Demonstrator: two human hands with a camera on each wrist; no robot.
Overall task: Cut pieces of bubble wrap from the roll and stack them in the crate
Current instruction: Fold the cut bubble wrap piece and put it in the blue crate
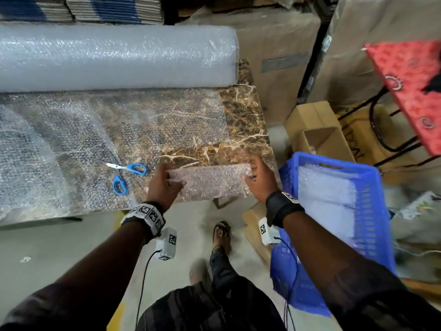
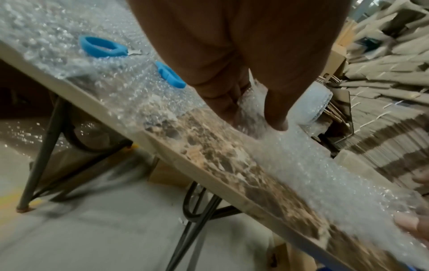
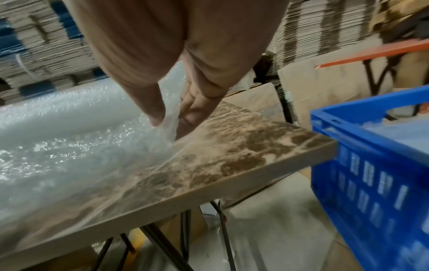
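Both hands — left hand (image 1: 164,185), right hand (image 1: 260,179) — pinch one bubble-wrap piece (image 1: 212,181).

Roll (image 1: 114,58) sits at the back of the table (image 1: 243,111), scissors (image 1: 124,172) near the front edge, crate (image 1: 372,211) on the floor just right of the table.

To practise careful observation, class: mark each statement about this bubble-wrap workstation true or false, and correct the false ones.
1. Both hands hold the cut piece of bubble wrap. True: left hand and right hand pinch its ends.
2. The scissors are in the right hand. False: they lie on the table.
3. The blue crate already holds bubble wrap. True.
4. The roll stands on the floor. False: it lies on the table.
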